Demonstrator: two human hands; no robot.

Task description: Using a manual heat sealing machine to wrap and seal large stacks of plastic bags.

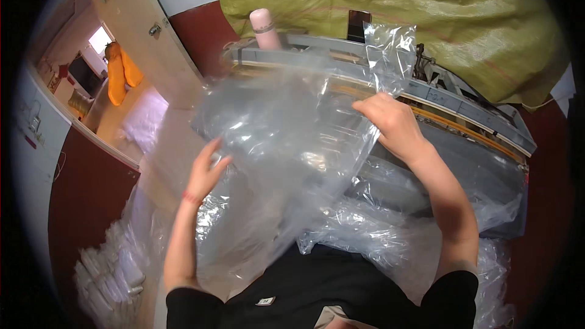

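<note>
1. Head view: the left hand point(206, 172) has its fingers spread and curled against the left edge of a clear bag point(286, 140), gripping the film there; a red band point(191, 197) sits on that wrist.
2. The right hand point(393, 123) is closed on the bag's upper right edge, knuckles up, pinching the film just below a loose corner that stands up above the fingers.
3. The bag is held up between both hands in front of the chest, spread wide and crumpled, blurred in its middle. It hangs over the near part of a grey machine point(469, 113).
4. The machine runs from upper centre to the right, with a yellow strip along its long edge. A pink bottle point(265, 28) stands upright at its far left end.
5. More clear bags point(390, 237) lie heaped below the right forearm, against the machine's front.
6. A yellow-green sack point(396, 12) fills the top right behind the machine.
7. Lower left, a pile of film point(113, 274) lies on the floor; an orange cloth point(122, 70) hangs beyond an open door point(137, 18).
</note>
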